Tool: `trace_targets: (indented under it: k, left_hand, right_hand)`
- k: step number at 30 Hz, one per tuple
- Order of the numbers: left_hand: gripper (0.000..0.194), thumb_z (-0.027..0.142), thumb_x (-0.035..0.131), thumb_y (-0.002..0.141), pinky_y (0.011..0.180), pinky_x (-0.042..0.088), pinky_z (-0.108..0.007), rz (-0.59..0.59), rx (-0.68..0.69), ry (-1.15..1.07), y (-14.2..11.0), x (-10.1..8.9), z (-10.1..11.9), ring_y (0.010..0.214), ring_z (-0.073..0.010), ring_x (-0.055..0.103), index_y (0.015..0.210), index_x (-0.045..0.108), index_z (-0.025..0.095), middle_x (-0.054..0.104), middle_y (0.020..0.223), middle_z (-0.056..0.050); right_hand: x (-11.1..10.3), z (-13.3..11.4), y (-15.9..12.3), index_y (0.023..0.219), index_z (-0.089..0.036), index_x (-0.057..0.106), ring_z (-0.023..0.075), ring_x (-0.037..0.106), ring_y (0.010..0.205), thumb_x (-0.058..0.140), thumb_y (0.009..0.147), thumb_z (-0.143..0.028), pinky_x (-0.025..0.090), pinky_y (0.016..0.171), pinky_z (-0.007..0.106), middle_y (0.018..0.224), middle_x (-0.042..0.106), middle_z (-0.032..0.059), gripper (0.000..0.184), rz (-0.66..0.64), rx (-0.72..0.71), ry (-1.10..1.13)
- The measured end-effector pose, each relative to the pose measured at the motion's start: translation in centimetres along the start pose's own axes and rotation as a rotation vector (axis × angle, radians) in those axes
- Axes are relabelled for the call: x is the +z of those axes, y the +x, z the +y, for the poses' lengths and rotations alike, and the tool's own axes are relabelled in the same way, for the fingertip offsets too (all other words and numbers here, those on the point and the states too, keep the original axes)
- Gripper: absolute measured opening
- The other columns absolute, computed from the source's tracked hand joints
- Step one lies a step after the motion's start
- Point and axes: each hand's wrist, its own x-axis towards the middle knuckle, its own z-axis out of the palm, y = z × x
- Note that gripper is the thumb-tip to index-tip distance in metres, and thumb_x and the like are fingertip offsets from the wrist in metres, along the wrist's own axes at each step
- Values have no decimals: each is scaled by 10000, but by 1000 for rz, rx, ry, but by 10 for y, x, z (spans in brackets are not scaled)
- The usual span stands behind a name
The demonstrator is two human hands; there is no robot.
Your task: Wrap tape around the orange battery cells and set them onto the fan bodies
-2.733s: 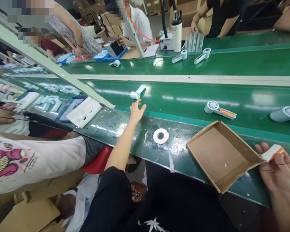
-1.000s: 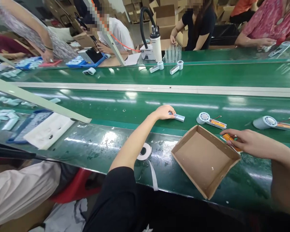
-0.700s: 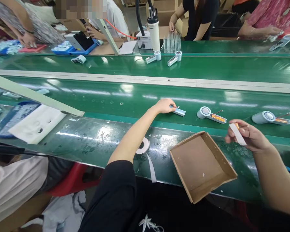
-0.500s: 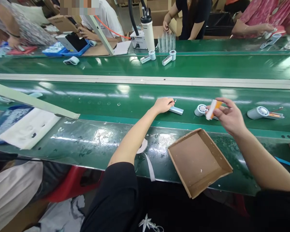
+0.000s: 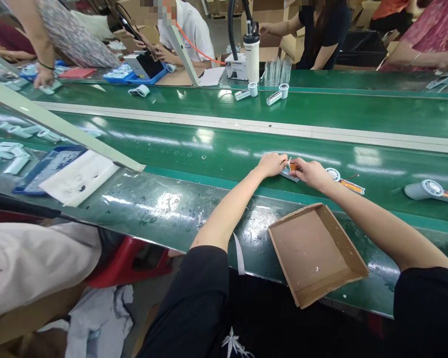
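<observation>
Both forearms reach forward, converging; left hand (image 5: 273, 164) and right hand (image 5: 309, 173) near each other, fingers curled.

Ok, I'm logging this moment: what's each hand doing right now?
Left hand: closed over one end of a long, pale blue plastic casing on the green belt.
Right hand: closed, fingers pinching a small orange piece at that casing.

Belt (image 5: 164, 144) gleaming, smooth and glossy | bench (image 5: 186, 214) shiny but scuffed | casing (image 5: 291, 175) smooth, plastic-looking | box (image 5: 309, 253) matt cardboard, rough-edged | stool (image 5: 115, 268) red, glossy plastic | sleeve (image 5: 194, 293) soft, matt black cloth!
</observation>
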Motion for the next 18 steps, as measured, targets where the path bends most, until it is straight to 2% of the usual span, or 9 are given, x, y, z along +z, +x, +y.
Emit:
trace_targets:
  k: [4,8,12,15,18]
  left_hand:
    - [375,422,417,1158,961,534,-393,-8,-22,-17,4,3,4,1189,-301,751,1178,756,262,830,1243,-102]
    - [425,425,360,1176,940,540,-400,-15,-46,-31,8,6,8,1170,-306,760,1209,743,245,830,1259,-112]
    - [409,407,387,1178,984,563,-418,-20,-54,-59,13,6,22,1182,-309,768,1212,758,239,830,1254,-116]
    - [334,411,501,1166,1036,597,-446,-2,-49,-67,2,-8,31,1192,-285,758,1241,759,213,800,1288,-119]
    - [324,458,662,1116,1067,628,-457,75,-55,-40,-34,-33,21,1234,-251,721,1339,728,233,723,1403,-115]
  right_hand:
    - [1,-1,-2,1562,-245,637,372,798,1021,543,1100,-413,534,829,376,1160,856,151,500,-95,-42,-131]
    - [2,-11,-1,1602,-326,611,373,791,1110,494,1128,-508,579,847,400,1330,815,162,521,-171,-49,-195]
    - [3,-16,10,1539,-257,677,384,764,1238,541,1098,-508,605,955,454,1399,769,221,525,-231,-71,-300]
    - [-2,-17,19,1449,-193,747,366,764,1256,573,1069,-434,593,1020,450,1370,784,235,482,-275,-82,-316]
    - [-16,-23,24,1461,-163,748,334,792,1199,594,1026,-305,597,998,404,1367,799,227,483,-300,-161,-342]
